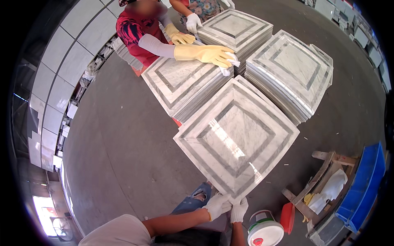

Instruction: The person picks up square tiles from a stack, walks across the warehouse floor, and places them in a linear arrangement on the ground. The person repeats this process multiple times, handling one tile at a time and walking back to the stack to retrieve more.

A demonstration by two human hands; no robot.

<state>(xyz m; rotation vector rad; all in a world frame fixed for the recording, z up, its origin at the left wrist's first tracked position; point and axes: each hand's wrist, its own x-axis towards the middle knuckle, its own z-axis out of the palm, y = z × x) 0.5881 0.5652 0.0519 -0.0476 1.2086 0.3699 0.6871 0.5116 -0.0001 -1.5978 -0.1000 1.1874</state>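
Observation:
A square marble tile (235,135), white with grey inlaid bands, stretches away from me with one corner pointing at my body. At that near corner, my left hand (217,205) in a white knit glove grips the edge. Close beside it, my right hand (239,210), gloved alike, is closed on the same corner. Some fingers of both hands are hidden. Beyond lie the left stack of tiles (180,78), the far stack (234,26) and the right stack (290,61). What supports the held tile's far part is mostly covered by the tile itself.
A co-worker's yellow-gloved hand (205,54) presses a white cloth (232,63) at the left stack. Another person's white-gloved hand (193,23) touches the far stack. At right stand a white bucket (266,234), a red container (287,218), a wooden frame (316,180) and a blue bin (363,188).

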